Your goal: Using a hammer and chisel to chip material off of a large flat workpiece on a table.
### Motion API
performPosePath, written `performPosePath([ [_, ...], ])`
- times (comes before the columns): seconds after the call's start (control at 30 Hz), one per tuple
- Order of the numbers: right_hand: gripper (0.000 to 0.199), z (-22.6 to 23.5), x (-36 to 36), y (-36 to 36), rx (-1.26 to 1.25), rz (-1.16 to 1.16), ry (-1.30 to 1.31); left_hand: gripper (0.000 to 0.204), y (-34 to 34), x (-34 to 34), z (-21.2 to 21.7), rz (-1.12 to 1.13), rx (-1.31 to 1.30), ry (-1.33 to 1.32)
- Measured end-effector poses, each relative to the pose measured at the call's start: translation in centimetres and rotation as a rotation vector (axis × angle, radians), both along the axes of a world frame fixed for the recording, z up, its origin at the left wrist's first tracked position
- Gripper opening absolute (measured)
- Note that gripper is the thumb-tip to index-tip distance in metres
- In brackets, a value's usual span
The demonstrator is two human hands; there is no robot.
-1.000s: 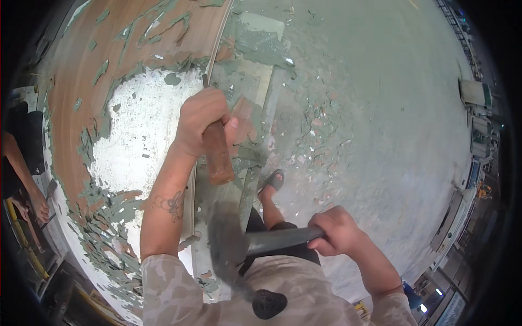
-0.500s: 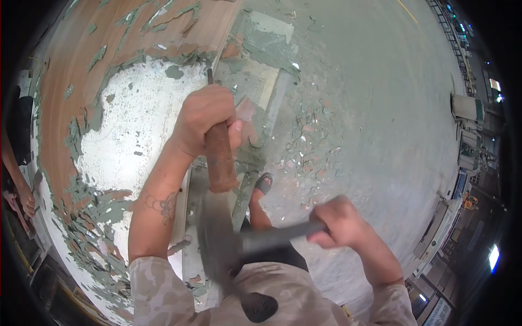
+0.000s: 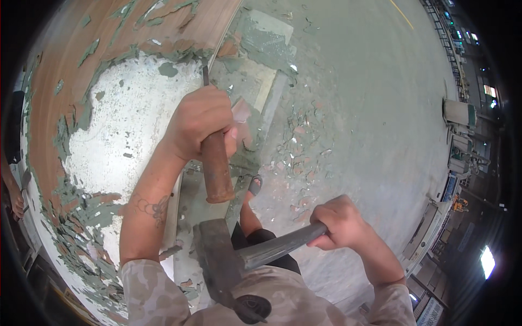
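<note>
My left hand (image 3: 200, 120) is wrapped round a chisel (image 3: 219, 171) with a thick brown handle. Its narrow dark blade points away from me, and the tip meets the ragged edge of the brown wood-look surface layer (image 3: 179, 35). Below that layer a white patch (image 3: 130, 114) lies bare, with broken green-grey flakes along its border. A hammer (image 3: 217, 261) with a heavy dark head is gripped by the end of its handle in my right hand (image 3: 338, 223). The hammer head hangs just nearer to me than the chisel's butt, apart from it.
Loose green-grey chips (image 3: 81, 233) pile up at the left and scatter over the grey floor (image 3: 375, 108). A sandalled foot (image 3: 254, 186) stands beside the panel's edge. At the far left another person's hand (image 3: 16, 204) shows. Machinery (image 3: 459, 114) lines the right side.
The hammer head, blurred before, now shows sharply, slightly lower and farther from the chisel's butt. My left hand and the chisel appear a little more to the left, as does the whole scene.
</note>
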State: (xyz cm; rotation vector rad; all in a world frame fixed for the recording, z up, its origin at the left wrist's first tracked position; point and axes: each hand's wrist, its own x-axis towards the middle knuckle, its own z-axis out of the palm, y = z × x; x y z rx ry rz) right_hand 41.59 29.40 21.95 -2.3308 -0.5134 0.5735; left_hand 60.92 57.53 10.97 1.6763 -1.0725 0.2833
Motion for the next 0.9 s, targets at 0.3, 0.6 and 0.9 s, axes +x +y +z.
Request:
performPosePath([
  [0.3,0.051,-0.9,1.2,-2.0,-0.058,0.228,-0.092,0.017,0.2,-0.2,-1.3,-0.06,-0.021,-0.114],
  [0.6,0.055,-0.4,4.0,-2.1,-0.202,0.323,-0.148,0.023,0.2,-0.3,-1.8,-0.019,0.017,-0.09],
  [0.9,0.053,-0.6,4.2,-3.4,-0.16,0.418,-0.058,0.023,0.1,0.1,-2.1,-0.035,0.013,-0.098],
])
